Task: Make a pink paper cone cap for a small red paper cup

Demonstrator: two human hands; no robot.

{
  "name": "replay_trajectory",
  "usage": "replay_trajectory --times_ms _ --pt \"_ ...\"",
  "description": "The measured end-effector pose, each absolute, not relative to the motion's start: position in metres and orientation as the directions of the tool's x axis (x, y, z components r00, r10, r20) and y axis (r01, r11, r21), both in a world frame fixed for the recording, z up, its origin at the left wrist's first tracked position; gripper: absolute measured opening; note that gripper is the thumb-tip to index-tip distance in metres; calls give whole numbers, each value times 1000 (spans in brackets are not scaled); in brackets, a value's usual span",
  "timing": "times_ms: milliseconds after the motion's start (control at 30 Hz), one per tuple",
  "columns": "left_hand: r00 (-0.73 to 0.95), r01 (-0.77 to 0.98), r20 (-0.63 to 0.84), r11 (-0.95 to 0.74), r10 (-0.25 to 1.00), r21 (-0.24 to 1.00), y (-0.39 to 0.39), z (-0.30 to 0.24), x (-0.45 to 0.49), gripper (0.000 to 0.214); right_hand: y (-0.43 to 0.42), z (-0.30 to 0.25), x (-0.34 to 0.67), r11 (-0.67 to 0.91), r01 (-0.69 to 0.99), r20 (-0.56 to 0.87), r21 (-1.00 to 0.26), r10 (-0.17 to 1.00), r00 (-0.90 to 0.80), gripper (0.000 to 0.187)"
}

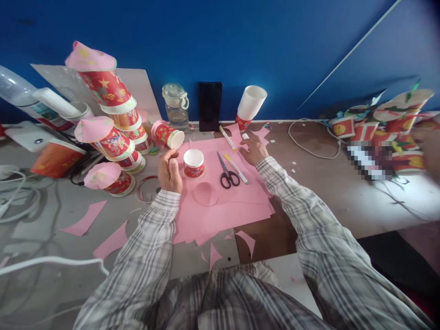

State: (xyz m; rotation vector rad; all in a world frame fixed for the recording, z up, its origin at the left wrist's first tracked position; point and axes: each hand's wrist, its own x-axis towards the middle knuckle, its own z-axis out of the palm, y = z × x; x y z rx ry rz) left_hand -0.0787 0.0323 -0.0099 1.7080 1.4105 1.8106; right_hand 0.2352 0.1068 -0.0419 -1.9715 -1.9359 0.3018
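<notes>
My left hand is beside a short red paper cup with a white inside; its fingers are loosely bent, thumb apart, with nothing seen in them. My right hand reaches over the far right of the pink paper, fingers apart, close to a small white scrap. Whether it touches the scrap I cannot tell. Between the hands lie black-handled scissors and a marker. A second marker is farther back. A round pink paper piece rests in front of the cup.
Stacked red cups with pink cone tops stand at left, near a lying decorated cup. A water bottle, a black phone and nested white cups line the blue wall. More red cups and a cable are at right.
</notes>
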Motion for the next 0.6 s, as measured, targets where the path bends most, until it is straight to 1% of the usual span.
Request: replay_trajectory --times_ms 233,300,433,600 --pt "-245 321 533 -451 810 833 31 -11 -76 43 117 -54 230 37 903 150 -429 988 31 36" --pt "-204 292 508 -444 837 847 30 -12 -75 49 120 -57 229 43 907 149 -419 989 22 37" --pt "-84 243 490 -459 868 855 28 -14 -73 70 124 -63 225 9 935 131 -354 991 40 38" --pt "-23 271 484 -460 875 845 27 -13 -71 78 126 -71 225 -19 944 99 -329 994 55 46"
